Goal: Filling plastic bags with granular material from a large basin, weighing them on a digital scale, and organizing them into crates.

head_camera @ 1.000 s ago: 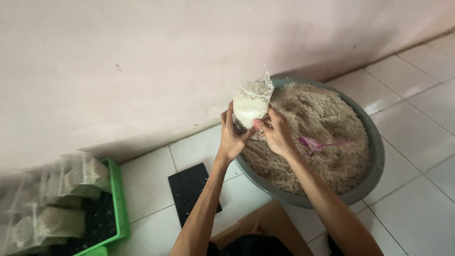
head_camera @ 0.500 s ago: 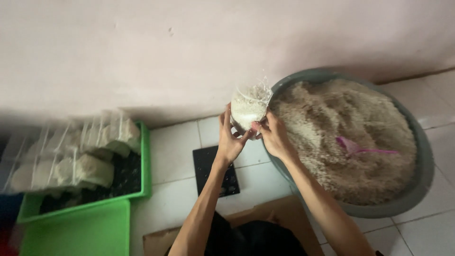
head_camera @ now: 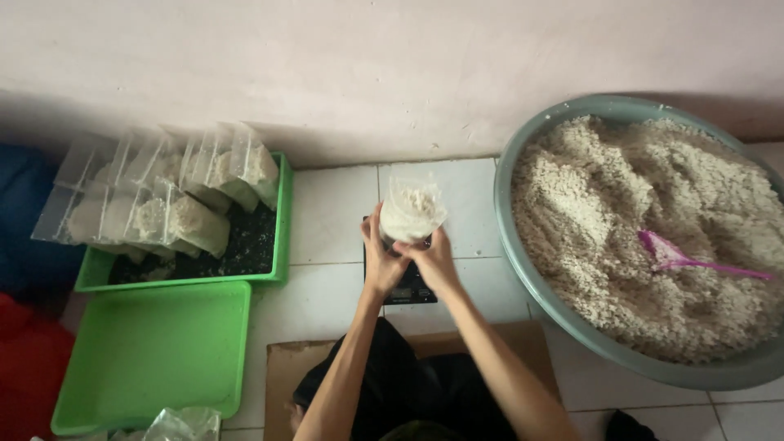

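Clear plastic bag of pale grain point(head_camera: 411, 211), shifted from grey basin point(head_camera: 523, 269) to above black scale point(head_camera: 406, 287); clasped by left hand point(head_camera: 380, 260) and right hand point(head_camera: 432, 258), fingers closed round it.

Clear filled bag point(head_camera: 411, 211) above black scale's dim screen point(head_camera: 402, 292); clear filled bags point(head_camera: 163, 204) in green tray point(head_camera: 281, 237).

Clear bag point(head_camera: 411, 211) of pale grain, upright above black scale point(head_camera: 406, 287).

My hands point(head_camera: 408, 261) and the clear bag point(head_camera: 411, 211) cover most of the black scale point(head_camera: 406, 290); its display is too small to read. The grey basin point(head_camera: 523, 269) runs off the right edge, the crumpled plastic point(head_camera: 181, 425) off the bottom.
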